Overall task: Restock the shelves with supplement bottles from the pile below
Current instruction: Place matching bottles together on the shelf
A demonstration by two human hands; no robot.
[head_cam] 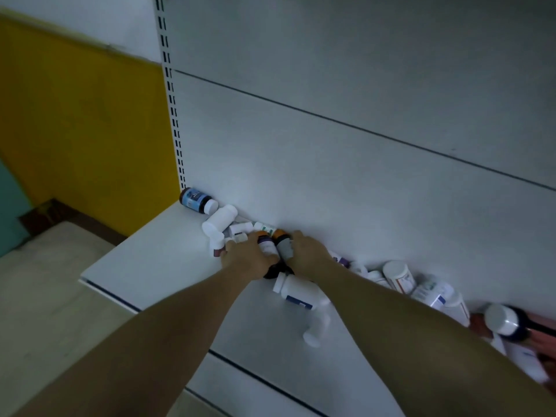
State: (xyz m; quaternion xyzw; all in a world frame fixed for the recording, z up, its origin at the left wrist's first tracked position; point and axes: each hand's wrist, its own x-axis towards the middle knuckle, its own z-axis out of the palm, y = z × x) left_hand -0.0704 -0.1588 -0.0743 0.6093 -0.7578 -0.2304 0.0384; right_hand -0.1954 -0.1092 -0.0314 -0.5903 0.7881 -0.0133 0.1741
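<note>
Head view: left hand [248, 255] wraps an orange-capped bottle [266, 243], right hand [307, 251] clasps a grey-labelled bottle [283, 243]. Both sit on the white shelf [156, 260], amid toppled bottles.

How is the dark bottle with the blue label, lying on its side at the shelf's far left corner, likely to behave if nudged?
The dark bottle is round and lies on its side, so it would probably roll. It looks rigid, unlikely to flex. The back panel right behind it and the white bottle beside its cap may stop it.
</note>
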